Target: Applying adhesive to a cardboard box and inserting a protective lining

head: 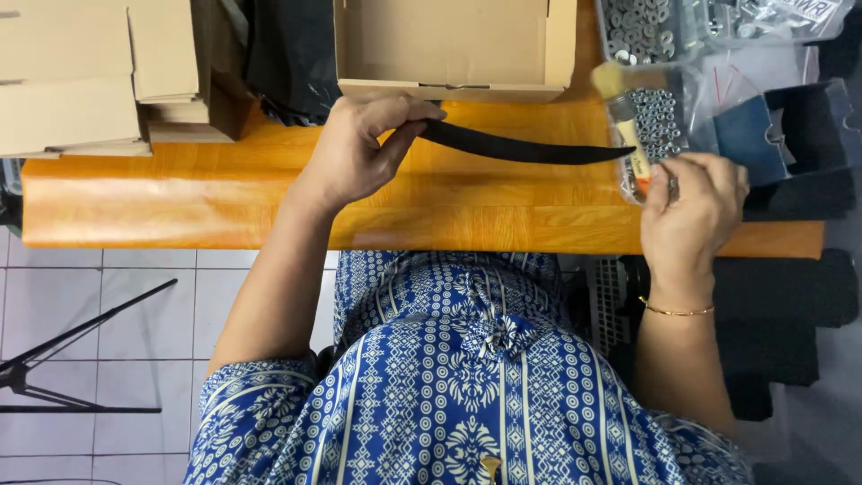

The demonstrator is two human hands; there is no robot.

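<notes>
My left hand [359,148] pinches one end of a long, curved, flat black strip [521,148] that reaches to the right across the orange wooden table [180,198]. My right hand [696,211] rests at the table's right side, with its fingertips closed on a small metal piece beside a clear plastic bag of metal washers [655,121]. A small brush with a pale handle [624,112] lies across that bag. An open brown cardboard box [453,49] stands just behind my left hand.
Flat folded cardboard boxes [90,72] are stacked at the back left. More clear bags of metal hardware [709,22] lie at the back right, and black foam pieces [790,144] sit at the right. A black stand [72,359] rests on the tiled floor.
</notes>
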